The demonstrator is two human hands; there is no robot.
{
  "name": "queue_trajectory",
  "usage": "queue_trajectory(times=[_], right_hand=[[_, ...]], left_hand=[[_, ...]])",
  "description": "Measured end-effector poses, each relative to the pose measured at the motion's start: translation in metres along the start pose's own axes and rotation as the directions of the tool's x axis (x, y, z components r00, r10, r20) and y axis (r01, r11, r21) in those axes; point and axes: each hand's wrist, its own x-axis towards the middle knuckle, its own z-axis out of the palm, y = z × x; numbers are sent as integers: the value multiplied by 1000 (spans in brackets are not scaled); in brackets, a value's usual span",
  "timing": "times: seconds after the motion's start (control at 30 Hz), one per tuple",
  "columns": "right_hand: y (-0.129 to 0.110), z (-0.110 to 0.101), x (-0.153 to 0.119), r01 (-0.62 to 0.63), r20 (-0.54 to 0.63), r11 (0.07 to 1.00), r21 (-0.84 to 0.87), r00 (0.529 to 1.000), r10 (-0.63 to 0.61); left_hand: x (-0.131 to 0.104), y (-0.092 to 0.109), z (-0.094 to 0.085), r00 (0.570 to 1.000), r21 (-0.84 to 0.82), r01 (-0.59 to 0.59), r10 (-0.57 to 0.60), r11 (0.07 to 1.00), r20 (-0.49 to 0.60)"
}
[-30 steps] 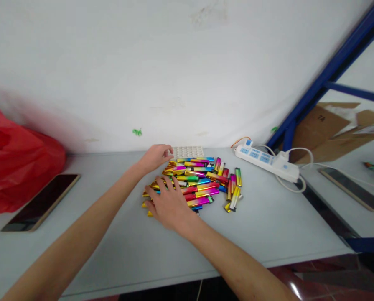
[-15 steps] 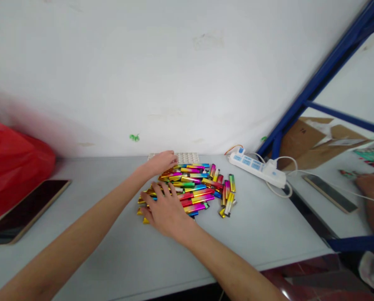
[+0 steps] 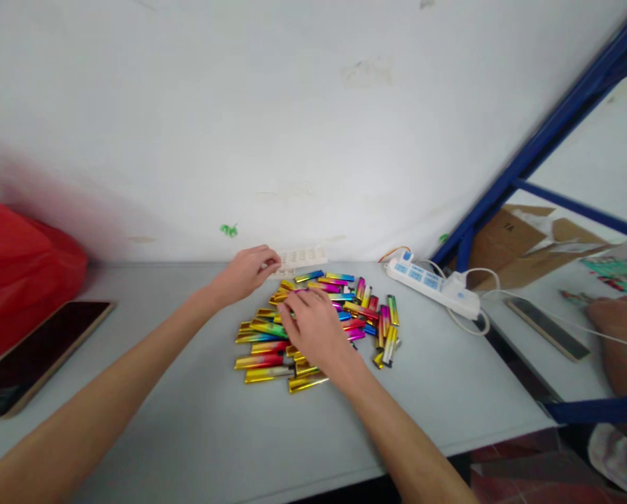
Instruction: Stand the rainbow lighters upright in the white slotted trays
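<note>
A heap of shiny metallic lighters [image 3: 263, 361] in gold, red, blue, green and magenta lies on the grey table. My right hand [image 3: 316, 329] rests over the middle of the heap, palm down, with bent fingers reaching among the lighters; whatever its fingertips hold is hidden. My left hand [image 3: 249, 273] is at the heap's back left, its thumb and fingers pinched together beside a white tray with rows of holes [image 3: 305, 257]. Anything in that pinch is too small to make out. The tray lies against the wall, its left end partly behind my left hand.
A white power strip [image 3: 431, 281] with cables lies to the right, by a blue metal frame [image 3: 465, 245]. At left are a dark tablet [image 3: 43, 350] and a red bag [image 3: 22, 273]. Beyond the frame are a phone [image 3: 547, 327], a cardboard box [image 3: 507, 234] and another person's hand [image 3: 615, 325].
My right hand has shifted right and back across the heap, uncovering lighters at its front left. My left hand has drawn left, off the heap's back edge. The tray's near edge looks changed.
</note>
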Motion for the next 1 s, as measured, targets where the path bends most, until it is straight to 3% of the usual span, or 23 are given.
queue_trajectory(times=[0.1,0.23,0.37,0.47,0.6,0.7,0.83,1.0], right_hand=[[28,-9,3,-114,-89,993,-5,990,113],[77,-11,0,-215,-150,977,8,965,214],[113,-4,-4,-269,-43,963,-20,962,268],[123,-2,-4,-270,93,961,-54,957,274],[125,-2,-2,-285,113,952,-107,948,297],[127,-3,1,-289,92,946,-144,948,303],[131,-6,4,-294,87,940,-172,946,312],[145,-14,17,-300,120,934,-196,938,326]], left_hand=[[-45,-5,-33,992,-22,128,-129,992,-15],[-123,-18,-65,962,51,270,-268,961,-55],[-189,-36,-73,953,61,302,-300,951,-33],[-217,-42,-70,946,9,321,-321,947,42],[-228,-38,-67,940,-26,314,-307,949,151],[-224,-39,-66,944,-23,304,-298,952,140],[-209,-51,-63,919,2,377,-374,926,121],[-175,-63,-64,894,39,335,-330,941,301]])
